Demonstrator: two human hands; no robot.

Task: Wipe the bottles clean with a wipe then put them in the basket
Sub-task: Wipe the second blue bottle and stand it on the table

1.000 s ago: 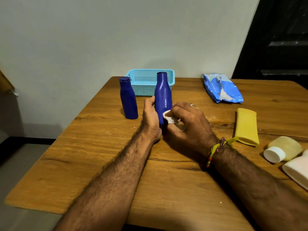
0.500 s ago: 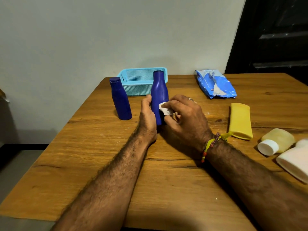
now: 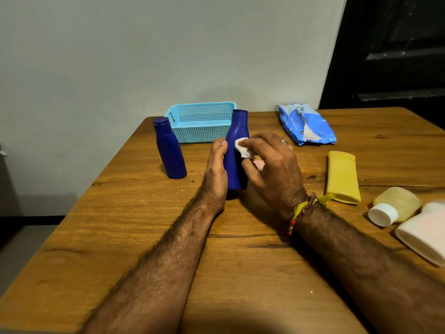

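My forearms reach out over the wooden surface (image 3: 240, 273). My left hand (image 3: 216, 174) curls round the left side of the bottle (image 3: 237, 150), steadying it where it stands upright on its base, long axis vertical, capped neck pointing up. My right hand (image 3: 272, 165) pinches a small white wipe (image 3: 243, 147) and presses it against the bottle's right flank, about halfway up. A beaded thread band (image 3: 302, 210) circles my right wrist.

To my right, near the edge, lie a white bottle (image 3: 426, 237) on its side, partly out of view, and just beyond it a pale yellow bottle (image 3: 397, 203), also on its side, its white cap toward me. Further out a yellow tube (image 3: 343, 175) lies flat, its long axis running away from me.

Left of my hands a second blue bottle (image 3: 169, 150) stands upright, well apart from the first. Behind both, at the far edge against the wall, sits the light blue basket (image 3: 199, 131); I see nothing inside it. At the far right lies a crumpled blue wipe pack (image 3: 305, 124).
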